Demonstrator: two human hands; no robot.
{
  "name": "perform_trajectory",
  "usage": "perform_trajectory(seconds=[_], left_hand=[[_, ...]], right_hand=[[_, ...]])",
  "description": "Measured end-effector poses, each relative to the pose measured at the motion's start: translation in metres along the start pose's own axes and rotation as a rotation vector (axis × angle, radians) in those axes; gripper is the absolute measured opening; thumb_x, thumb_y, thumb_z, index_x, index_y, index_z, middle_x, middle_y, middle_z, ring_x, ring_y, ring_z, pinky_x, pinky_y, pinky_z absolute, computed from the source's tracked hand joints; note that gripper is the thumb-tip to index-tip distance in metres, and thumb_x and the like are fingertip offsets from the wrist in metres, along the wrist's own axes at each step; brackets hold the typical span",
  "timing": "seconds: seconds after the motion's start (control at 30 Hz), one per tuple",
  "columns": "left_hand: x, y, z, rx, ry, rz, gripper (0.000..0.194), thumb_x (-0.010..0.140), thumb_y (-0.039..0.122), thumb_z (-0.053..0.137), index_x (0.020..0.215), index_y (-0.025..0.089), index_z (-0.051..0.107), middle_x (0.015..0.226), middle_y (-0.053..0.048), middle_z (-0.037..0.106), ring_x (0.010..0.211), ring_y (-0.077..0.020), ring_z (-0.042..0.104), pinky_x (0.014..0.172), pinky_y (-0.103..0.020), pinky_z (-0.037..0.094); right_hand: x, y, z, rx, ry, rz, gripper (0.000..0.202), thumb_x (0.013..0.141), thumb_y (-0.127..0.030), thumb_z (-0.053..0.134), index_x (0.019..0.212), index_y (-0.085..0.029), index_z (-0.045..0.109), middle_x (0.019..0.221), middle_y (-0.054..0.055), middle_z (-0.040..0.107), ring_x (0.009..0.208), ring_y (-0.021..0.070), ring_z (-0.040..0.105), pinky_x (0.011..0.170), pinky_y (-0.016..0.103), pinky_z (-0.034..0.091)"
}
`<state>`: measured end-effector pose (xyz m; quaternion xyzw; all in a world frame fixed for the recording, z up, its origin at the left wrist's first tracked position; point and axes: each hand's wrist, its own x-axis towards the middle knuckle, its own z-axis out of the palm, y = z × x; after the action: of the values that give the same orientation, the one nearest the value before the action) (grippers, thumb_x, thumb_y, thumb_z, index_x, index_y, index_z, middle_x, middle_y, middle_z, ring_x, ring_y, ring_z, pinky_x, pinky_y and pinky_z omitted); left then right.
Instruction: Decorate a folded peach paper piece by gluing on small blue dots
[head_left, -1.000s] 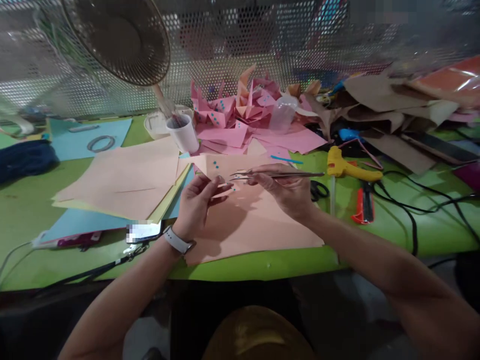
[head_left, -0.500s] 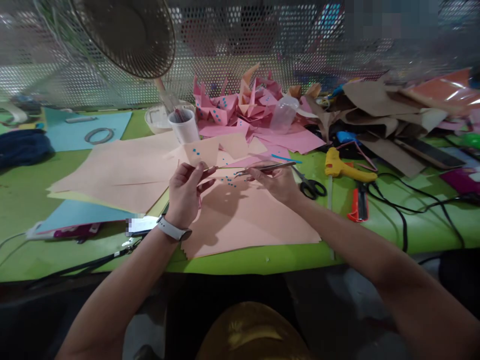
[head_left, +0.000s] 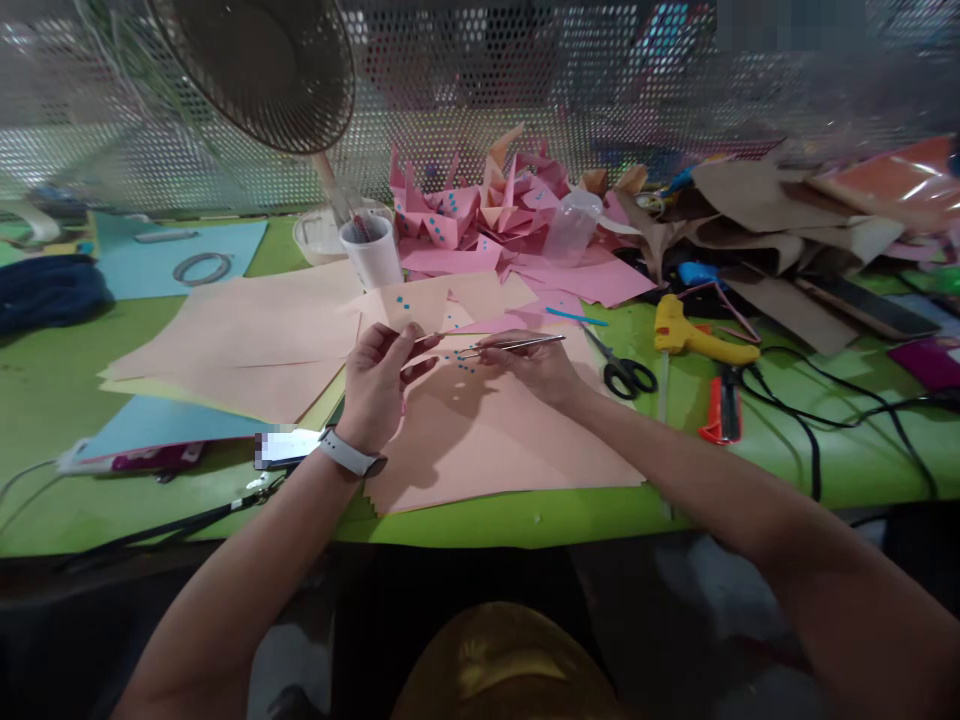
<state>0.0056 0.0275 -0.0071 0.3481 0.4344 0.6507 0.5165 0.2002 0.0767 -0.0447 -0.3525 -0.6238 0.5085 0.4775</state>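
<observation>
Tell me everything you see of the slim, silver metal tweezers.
The slim, silver metal tweezers look smooth and shiny, with a long, narrow body. The right hand holds them in a finger grip nearly level above the peach paper sheets. Their rear end sticks out to the right; the fine tips point left, by the tiny blue dots. Whether the tips pinch anything is too small to tell.
</observation>
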Motion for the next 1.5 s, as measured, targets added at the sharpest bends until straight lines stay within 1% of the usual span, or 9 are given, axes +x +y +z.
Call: perform_trajectory(seconds=[0.17,0.27,0.37,0.47,0.67,0.87,1.03,1.17,1.5], left_hand=[[-0.001,0.003,0.0,-0.005,0.006,0.017,0.022,0.073,0.027,0.077,0.075,0.019,0.056,0.083,-0.001,0.068,0.091,-0.0181,0.071,0.063,-0.02,0.056],[-0.001,0.004,0.0,0.002,0.005,0.015,0.023,0.072,0.027,0.077,0.075,0.019,0.056,0.084,0.0,0.068,0.091,-0.0183,0.071,0.063,-0.02,0.055],[-0.001,0.004,-0.001,0.005,0.009,0.013,0.024,0.071,0.029,0.078,0.075,0.019,0.057,0.084,0.0,0.068,0.09,-0.018,0.071,0.064,-0.02,0.056],[0.0,0.003,-0.001,0.007,0.016,0.013,0.024,0.071,0.03,0.078,0.075,0.019,0.057,0.084,0.0,0.068,0.09,-0.0178,0.071,0.064,-0.02,0.055],[-0.001,0.005,0.001,0.012,0.03,0.012,0.024,0.071,0.029,0.078,0.076,0.019,0.056,0.083,0.0,0.068,0.091,-0.0179,0.071,0.065,-0.02,0.055],[0.0,0.003,0.0,0.008,0.029,0.013,0.024,0.072,0.029,0.077,0.075,0.019,0.055,0.084,0.0,0.067,0.092,-0.0178,0.071,0.065,-0.019,0.055],[0.001,0.003,0.0,0.0,0.026,-0.001,0.024,0.071,0.028,0.078,0.074,0.019,0.055,0.082,-0.001,0.067,0.09,-0.0173,0.071,0.064,-0.019,0.055],[0.001,0.003,-0.001,0.008,0.023,0.005,0.024,0.072,0.028,0.077,0.074,0.019,0.055,0.082,-0.001,0.068,0.09,-0.0173,0.071,0.065,-0.02,0.055],[0.001,0.003,-0.001,0.01,0.026,-0.004,0.024,0.071,0.029,0.078,0.074,0.019,0.056,0.082,0.0,0.067,0.091,-0.0176,0.071,0.064,-0.02,0.055]], right_hand=[[0.003,-0.012,-0.011,-0.031,0.119,-0.027,0.026,0.074,-0.047,0.073,0.08,-0.022,0.071,0.077,0.002,0.072,0.068,0.0162,0.068,0.065,0.031,0.059],[0.003,-0.018,-0.023,-0.133,0.183,-0.051,0.025,0.076,-0.046,0.072,0.072,-0.021,0.069,0.068,0.002,0.07,0.057,0.0157,0.066,0.057,0.03,0.058],[0.001,-0.019,-0.028,-0.272,0.15,-0.103,0.023,0.077,-0.044,0.071,0.073,-0.021,0.069,0.067,0.002,0.07,0.058,0.0163,0.067,0.057,0.03,0.058],[0.001,-0.015,-0.026,-0.347,0.116,-0.157,0.022,0.079,-0.043,0.069,0.079,-0.021,0.072,0.082,0.004,0.073,0.071,0.0184,0.069,0.063,0.03,0.059],[0.003,-0.009,-0.02,-0.192,0.11,-0.052,0.043,0.075,-0.048,0.072,0.108,-0.02,0.07,0.091,0.006,0.073,0.073,0.0173,0.07,0.064,0.03,0.059],[0.007,-0.004,-0.017,-0.134,0.091,-0.078,0.032,0.072,-0.049,0.074,0.086,-0.02,0.074,0.091,0.006,0.072,0.081,0.018,0.068,0.069,0.029,0.058],[0.009,0.002,-0.019,-0.073,0.087,-0.035,0.031,0.074,-0.048,0.074,0.085,-0.019,0.072,0.08,0.003,0.07,0.073,0.0154,0.066,0.067,0.028,0.056],[0.008,0.004,-0.02,-0.076,0.076,-0.007,0.026,0.077,-0.044,0.072,0.086,-0.02,0.072,0.081,0.003,0.071,0.074,0.0154,0.066,0.067,0.026,0.055],[0.009,0.009,-0.021,-0.108,0.099,0.016,0.028,0.076,-0.047,0.072,0.085,-0.02,0.072,0.081,0.004,0.072,0.075,0.0182,0.066,0.069,0.029,0.055]])
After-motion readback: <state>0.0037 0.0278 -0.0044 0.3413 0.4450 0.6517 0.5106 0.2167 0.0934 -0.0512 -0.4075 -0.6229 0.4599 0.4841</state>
